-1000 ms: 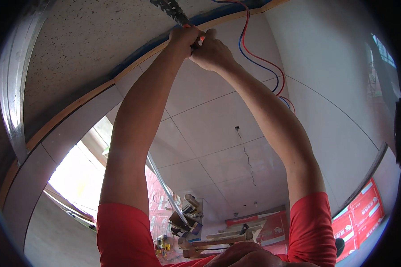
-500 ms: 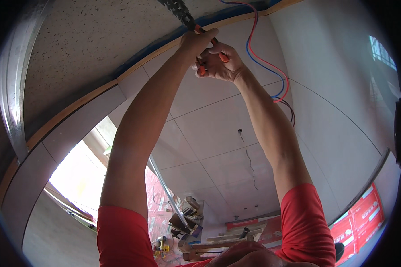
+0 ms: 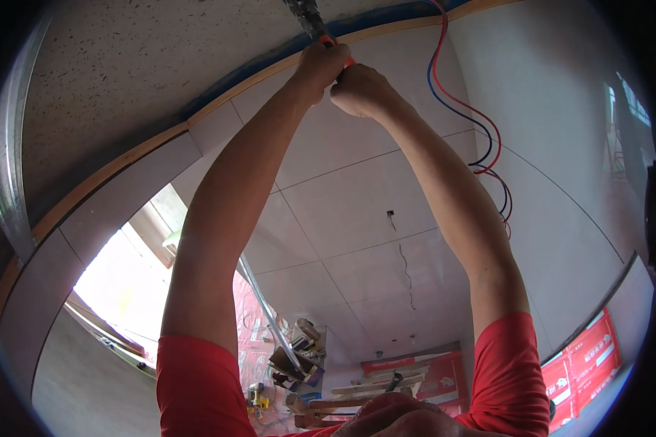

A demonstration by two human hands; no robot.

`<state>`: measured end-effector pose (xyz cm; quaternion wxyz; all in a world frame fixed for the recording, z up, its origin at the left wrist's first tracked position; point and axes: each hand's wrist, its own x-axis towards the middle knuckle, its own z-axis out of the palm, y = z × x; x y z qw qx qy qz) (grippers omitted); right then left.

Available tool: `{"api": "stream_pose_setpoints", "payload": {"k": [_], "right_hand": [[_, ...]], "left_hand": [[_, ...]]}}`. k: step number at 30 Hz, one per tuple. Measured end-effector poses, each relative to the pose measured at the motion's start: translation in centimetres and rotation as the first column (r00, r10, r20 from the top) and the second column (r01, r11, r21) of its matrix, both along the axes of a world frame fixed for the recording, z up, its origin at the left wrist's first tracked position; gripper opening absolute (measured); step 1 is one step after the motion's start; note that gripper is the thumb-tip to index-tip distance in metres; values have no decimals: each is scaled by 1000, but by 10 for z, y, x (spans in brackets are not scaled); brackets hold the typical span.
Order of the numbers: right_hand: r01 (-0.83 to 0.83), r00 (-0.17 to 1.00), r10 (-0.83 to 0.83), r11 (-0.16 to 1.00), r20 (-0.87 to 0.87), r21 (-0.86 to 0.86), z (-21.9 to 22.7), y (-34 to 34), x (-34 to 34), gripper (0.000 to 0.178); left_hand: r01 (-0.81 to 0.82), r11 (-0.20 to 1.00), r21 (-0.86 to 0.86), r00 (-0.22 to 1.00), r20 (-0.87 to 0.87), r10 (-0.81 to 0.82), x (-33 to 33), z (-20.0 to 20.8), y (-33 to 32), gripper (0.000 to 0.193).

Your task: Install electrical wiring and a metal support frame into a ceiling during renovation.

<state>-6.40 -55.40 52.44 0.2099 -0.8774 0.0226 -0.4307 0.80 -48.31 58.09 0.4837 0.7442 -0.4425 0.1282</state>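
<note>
Orange-handled tool (image 3: 349,63), one, in two hands (image 3: 322,67) (image 3: 362,90)

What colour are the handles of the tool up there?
The handles look orange-red where they show, in the head view.

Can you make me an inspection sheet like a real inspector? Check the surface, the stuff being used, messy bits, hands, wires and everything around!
Surface: speckled grey surface at the picture's upper left; no damage I can make out.
Things in use: red-handled tool, mostly hidden by the hands; dark strip just beyond it.
Clutter: open box, yellow item and wood pieces, low in the picture.
Hands: left hand and right hand both closed on the tool.
Cables: red cable and blue cable hanging in loose curves, right of the hands.
Surroundings: tiled wall, shiny metal rail, bright opening at left.
</note>
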Motion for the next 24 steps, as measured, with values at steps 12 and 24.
{"api": "stream_pose_setpoints", "payload": {"k": [12,24], "right_hand": [[277,961,-277,959,6,-66,4,-8,14,19],[-847,267,923,87,277,525,-15,-44,7,28]], "left_hand": [[169,973,-156,969,-154,-193,5,2,-11,27],[-188,972,142,961,232,152,-12,8,-8,33]]}}
